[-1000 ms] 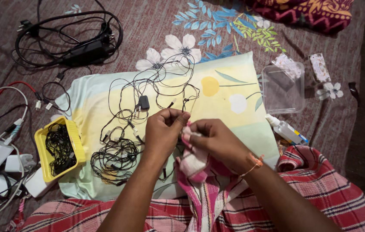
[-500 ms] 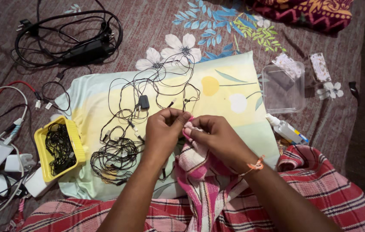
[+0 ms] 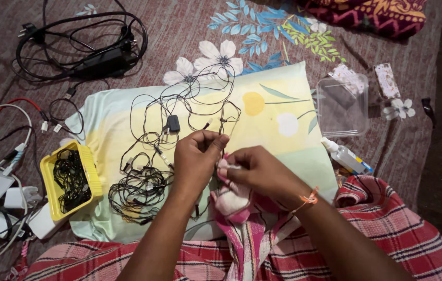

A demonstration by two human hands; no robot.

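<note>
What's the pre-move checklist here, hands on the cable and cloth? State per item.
1. Left hand pinching a thin black cable: ok.
2. Right hand pressing the pink-and-white cloth: ok.
3. Cable end visible between fingertips: cannot tell, hidden.
4. Black wire tangle free of knots: not ok.
5. Yellow tray beside the left hand: ok.
6. Spray bottle apart from both hands: ok.
</note>
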